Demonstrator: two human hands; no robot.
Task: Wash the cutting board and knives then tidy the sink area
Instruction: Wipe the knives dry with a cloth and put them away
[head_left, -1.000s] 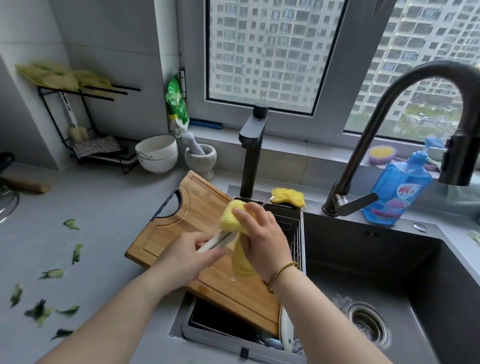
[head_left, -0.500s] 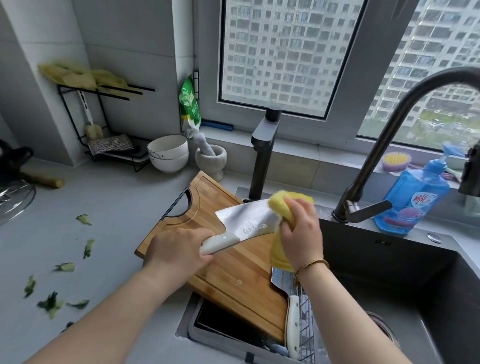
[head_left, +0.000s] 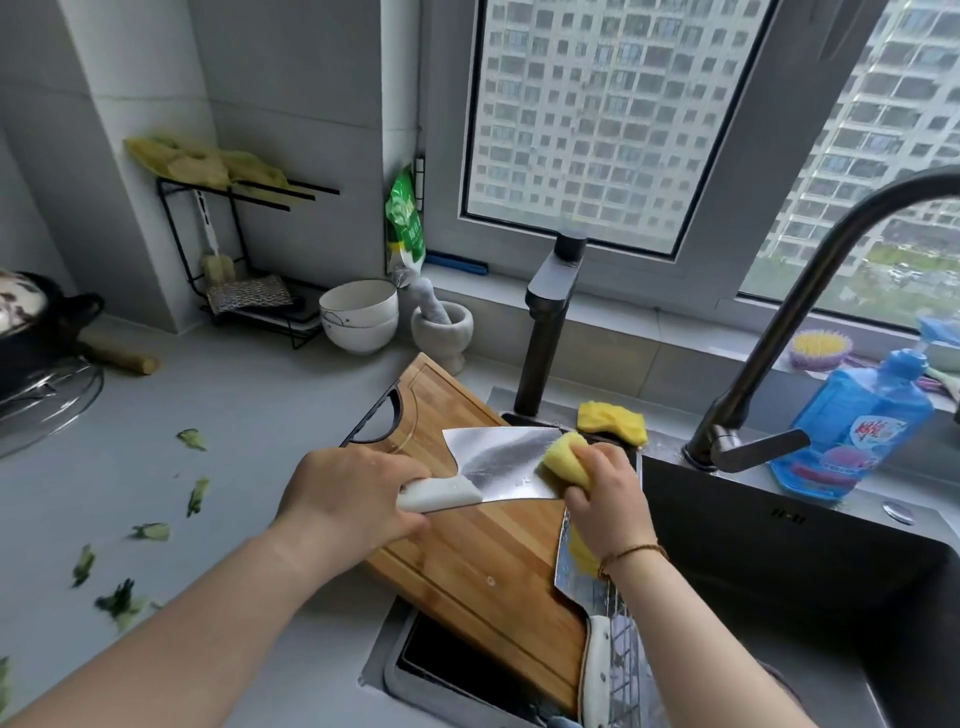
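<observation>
My left hand (head_left: 353, 499) grips the white handle of a steel cleaver (head_left: 498, 462), blade flat and pointing right over the wooden cutting board (head_left: 483, 566). My right hand (head_left: 605, 499) holds a yellow sponge cloth (head_left: 563, 460) pressed against the blade's right end. The board lies slanted across the left rim of the dark sink (head_left: 810, 597). A second knife (head_left: 582, 608) with a white handle lies on a wire rack beside the board, partly under my right wrist.
Another yellow sponge (head_left: 612, 420) sits on the sink ledge by a black tap (head_left: 550, 322). The curved faucet (head_left: 779, 332) arches over the basin; a blue detergent bottle (head_left: 852, 426) stands behind it. Green vegetable scraps (head_left: 150, 530) litter the counter at left. White bowls (head_left: 358, 314) and mortar (head_left: 441, 327) stand behind.
The cleaver has turned from edge-on to flat, showing its broad side. My right hand with the sponge slid along the blade toward its right end. The second knife on the rack has come into view.
</observation>
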